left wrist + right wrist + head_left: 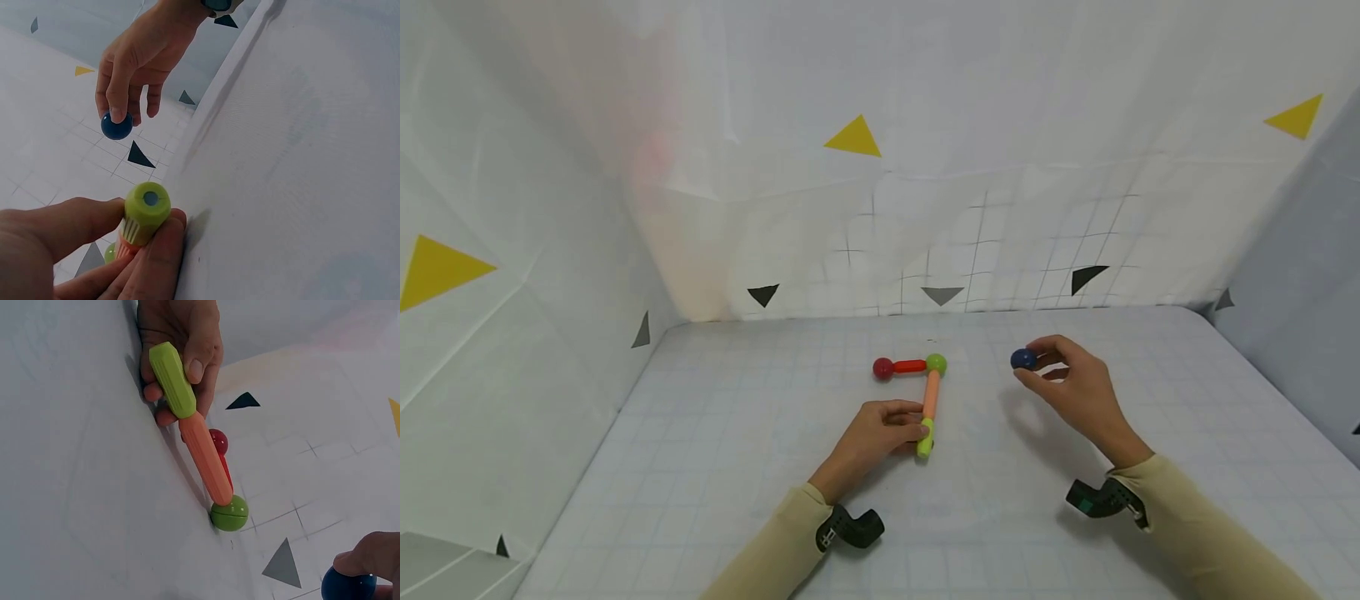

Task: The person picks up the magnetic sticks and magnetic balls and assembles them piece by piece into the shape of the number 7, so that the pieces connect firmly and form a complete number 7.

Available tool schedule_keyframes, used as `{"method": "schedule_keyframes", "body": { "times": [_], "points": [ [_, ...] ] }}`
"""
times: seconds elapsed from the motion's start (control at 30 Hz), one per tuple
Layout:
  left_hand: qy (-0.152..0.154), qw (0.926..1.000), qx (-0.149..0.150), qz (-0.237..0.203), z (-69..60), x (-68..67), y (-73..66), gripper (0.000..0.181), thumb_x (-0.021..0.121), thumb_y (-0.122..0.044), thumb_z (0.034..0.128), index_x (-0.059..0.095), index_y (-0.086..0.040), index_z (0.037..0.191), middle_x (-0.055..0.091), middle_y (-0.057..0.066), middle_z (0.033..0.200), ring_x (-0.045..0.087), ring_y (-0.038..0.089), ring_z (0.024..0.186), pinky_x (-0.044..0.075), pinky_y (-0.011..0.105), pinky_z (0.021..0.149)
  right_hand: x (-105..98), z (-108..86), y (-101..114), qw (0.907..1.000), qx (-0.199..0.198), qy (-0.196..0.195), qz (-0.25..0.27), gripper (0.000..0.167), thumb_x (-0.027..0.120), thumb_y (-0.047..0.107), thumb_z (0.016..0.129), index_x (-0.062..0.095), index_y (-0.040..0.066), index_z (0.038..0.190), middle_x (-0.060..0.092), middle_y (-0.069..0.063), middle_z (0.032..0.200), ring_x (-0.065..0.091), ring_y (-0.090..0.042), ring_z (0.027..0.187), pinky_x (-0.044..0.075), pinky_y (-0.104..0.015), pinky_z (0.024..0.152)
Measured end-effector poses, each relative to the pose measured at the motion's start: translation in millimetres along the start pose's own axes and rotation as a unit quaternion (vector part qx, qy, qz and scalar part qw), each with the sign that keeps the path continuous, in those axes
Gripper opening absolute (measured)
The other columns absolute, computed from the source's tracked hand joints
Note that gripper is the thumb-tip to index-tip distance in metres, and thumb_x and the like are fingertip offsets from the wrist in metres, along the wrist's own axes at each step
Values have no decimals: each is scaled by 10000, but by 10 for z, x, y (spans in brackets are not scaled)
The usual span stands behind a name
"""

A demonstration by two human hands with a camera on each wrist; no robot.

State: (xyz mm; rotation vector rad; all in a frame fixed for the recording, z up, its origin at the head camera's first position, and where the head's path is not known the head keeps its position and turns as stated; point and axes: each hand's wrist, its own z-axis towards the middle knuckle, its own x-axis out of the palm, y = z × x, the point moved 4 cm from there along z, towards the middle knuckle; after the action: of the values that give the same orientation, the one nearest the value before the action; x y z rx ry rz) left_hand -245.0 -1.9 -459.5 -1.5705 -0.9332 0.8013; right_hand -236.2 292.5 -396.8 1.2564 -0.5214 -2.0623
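My left hand [876, 433] pinches a yellow-green rod [926, 439] between thumb and fingers, low over the table. End to end with that rod runs an orange rod [206, 459], which meets a green ball [936, 363]. From the green ball a short red rod [910, 366] leads left to a red ball [883, 368]. To the right, apart from these joined pieces, my right hand [1078, 392] holds a dark blue ball [1022, 359] at its fingertips, above the table. The left wrist view shows the yellow-green rod's end face with a small grey disc.
The white table [737, 392] carries a faint grid. White sheeting [1000, 108] rises behind it and at both sides, marked with yellow and dark triangles. A dark wrist-worn camera [857, 529] sits on the left sleeve, another camera [1101, 500] on the right.
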Motion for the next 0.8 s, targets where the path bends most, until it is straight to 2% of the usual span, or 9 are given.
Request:
{"method": "schedule_keyframes", "body": {
  "times": [0.27, 0.37, 0.47, 0.5, 0.6, 0.67, 0.8],
  "points": [
    [-3, 10000, 28, -59, 11, 1, 1, 409, 784, -137, 945, 690, -38, 1331, 705, 93, 1095, 699, 199, 944, 593, 342, 858, 85, -36, 75, 9999, -64, 106, 99, 357, 848, 108, 885, 666, 25, 1180, 703, -103, 1051, 678, -281, 928, 505, -117, 744],
    [-32, 10000, 33, -3, 13, -11, 8, 404, 792, -148, 939, 699, -54, 1321, 708, 86, 1099, 699, 201, 949, 593, 339, 855, 110, -37, 98, 9999, -60, 133, 43, 358, 851, 109, 881, 667, 29, 1178, 702, -97, 1049, 682, -259, 915, 570, -235, 756],
    [-57, 9999, 31, 76, 3, -23, -2, 407, 799, -158, 935, 703, -64, 1319, 706, 79, 1107, 699, 201, 957, 592, 337, 854, 121, -42, 125, 9998, -39, 173, 82, 356, 849, 115, 884, 667, 28, 1178, 700, -98, 1051, 687, -278, 916, 587, -288, 759],
    [-54, 9999, 26, 97, -2, -26, -5, 410, 801, -161, 934, 702, -65, 1320, 706, 78, 1111, 699, 202, 960, 592, 336, 855, 125, -46, 132, 9998, -33, 187, 108, 355, 849, 112, 883, 667, 29, 1176, 700, -96, 1050, 688, -277, 915, 588, -291, 758],
    [-21, 10000, 3, 59, -8, -25, -14, 413, 799, -156, 934, 698, -58, 1323, 706, 82, 1109, 701, 207, 957, 593, 338, 854, 127, -58, 164, 9996, -25, 215, 176, 349, 848, 109, 883, 669, 29, 1173, 700, -93, 1048, 690, -284, 914, 555, -199, 750],
    [-4, 10000, 5, 45, -6, -24, -18, 414, 797, -155, 936, 696, -55, 1325, 710, 81, 1104, 702, 206, 954, 593, 337, 853, 136, -63, 180, 9996, -26, 229, 190, 348, 849, 101, 879, 670, 32, 1169, 700, -88, 1047, 689, -272, 909, 557, -202, 747],
    [8, 10000, 23, -24, 2, -18, -24, 413, 789, -152, 943, 691, -51, 1332, 723, 80, 1093, 708, 206, 950, 594, 340, 854, 168, -77, 219, 9994, -49, 270, 211, 349, 853, 97, 875, 671, 34, 1166, 701, -83, 1046, 688, -283, 914, 604, -357, 761]
  ]
}}
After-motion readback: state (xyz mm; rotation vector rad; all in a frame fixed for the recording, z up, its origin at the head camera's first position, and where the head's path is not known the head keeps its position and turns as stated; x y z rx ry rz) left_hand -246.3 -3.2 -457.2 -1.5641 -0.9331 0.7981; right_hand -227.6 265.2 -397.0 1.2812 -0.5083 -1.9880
